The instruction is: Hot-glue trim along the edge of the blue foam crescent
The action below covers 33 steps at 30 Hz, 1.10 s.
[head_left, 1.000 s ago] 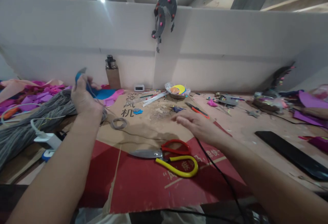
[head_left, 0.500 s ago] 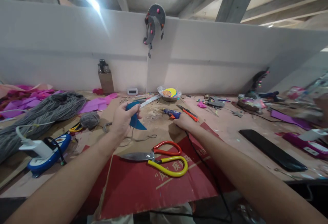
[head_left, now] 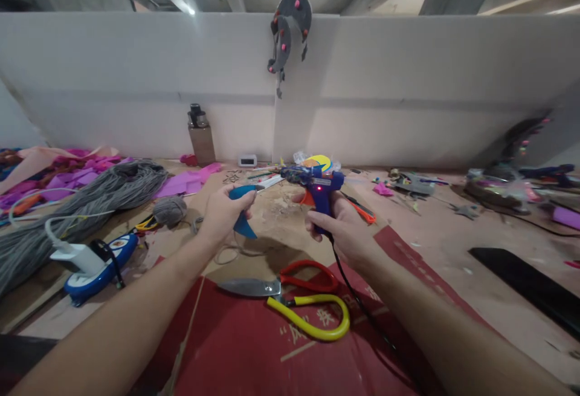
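My left hand (head_left: 225,214) pinches a curved blue felt piece (head_left: 245,227), whose pointed tail hangs below the fingers. My right hand (head_left: 341,223) is wrapped round the handle of a blue hot glue gun (head_left: 322,195). A small red light glows on the gun's body, and its nozzle points left, toward the felt piece but apart from it. From the handle a black cord (head_left: 351,290) runs down toward me. Below both hands, scissors (head_left: 312,331) with one red and one yellow handle lie on a red cardboard sheet (head_left: 235,347).
Grey yarn (head_left: 118,202) and a small yarn ball (head_left: 170,210) lie at left, near a blue power strip (head_left: 118,257) with a white plug. An orange utility knife (head_left: 364,211) is behind my right hand. A black phone-like slab (head_left: 525,284) lies at right. A grey crescent ornament (head_left: 290,27) hangs on the white partition.
My right hand has lifted the glue gun off the table and turned it upright. My left hand still holds the blue felt piece. The view has shifted slightly to the right.
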Motion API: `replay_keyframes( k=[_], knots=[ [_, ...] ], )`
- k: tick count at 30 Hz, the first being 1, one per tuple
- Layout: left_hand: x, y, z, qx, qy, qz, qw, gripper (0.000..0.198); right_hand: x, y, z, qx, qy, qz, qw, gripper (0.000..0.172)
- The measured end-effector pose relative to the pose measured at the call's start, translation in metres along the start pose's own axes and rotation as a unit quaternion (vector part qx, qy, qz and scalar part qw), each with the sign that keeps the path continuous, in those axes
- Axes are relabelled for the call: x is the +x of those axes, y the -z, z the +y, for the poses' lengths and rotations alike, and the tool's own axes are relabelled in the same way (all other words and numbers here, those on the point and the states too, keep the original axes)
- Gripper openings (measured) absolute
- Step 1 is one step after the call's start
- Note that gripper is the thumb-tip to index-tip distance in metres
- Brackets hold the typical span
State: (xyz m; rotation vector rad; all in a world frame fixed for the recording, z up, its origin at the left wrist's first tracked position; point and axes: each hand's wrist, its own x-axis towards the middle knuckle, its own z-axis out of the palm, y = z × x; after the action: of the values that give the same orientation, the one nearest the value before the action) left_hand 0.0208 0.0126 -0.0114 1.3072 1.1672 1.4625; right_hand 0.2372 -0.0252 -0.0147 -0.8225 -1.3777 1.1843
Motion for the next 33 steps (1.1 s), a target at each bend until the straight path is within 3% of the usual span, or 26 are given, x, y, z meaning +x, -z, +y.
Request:
replay_keyframes(
  k=[5, 11, 21, 33],
  knots=[
    [0.002, 0.000, -0.002, 0.036, 0.003, 0.025, 0.999, 0.035, -0.008, 0.002, 0.000, -0.128, 0.024, -0.013, 0.991, 0.024],
    [0.004, 0.001, -0.009, 0.108, 0.000, 0.021, 0.994, 0.034, -0.009, 0.002, 0.006, -0.269, 0.065, -0.031, 0.961, 0.022],
    [0.001, -0.003, -0.007, 0.126, 0.005, 0.013, 0.992, 0.030, -0.010, -0.004, 0.002, -0.337, 0.094, -0.016, 0.937, 0.019],
    [0.001, 0.001, -0.005, 0.130, 0.002, -0.012, 0.991, 0.033, -0.010, -0.004, 0.010, -0.359, 0.099, -0.025, 0.928, 0.019]
  ],
)
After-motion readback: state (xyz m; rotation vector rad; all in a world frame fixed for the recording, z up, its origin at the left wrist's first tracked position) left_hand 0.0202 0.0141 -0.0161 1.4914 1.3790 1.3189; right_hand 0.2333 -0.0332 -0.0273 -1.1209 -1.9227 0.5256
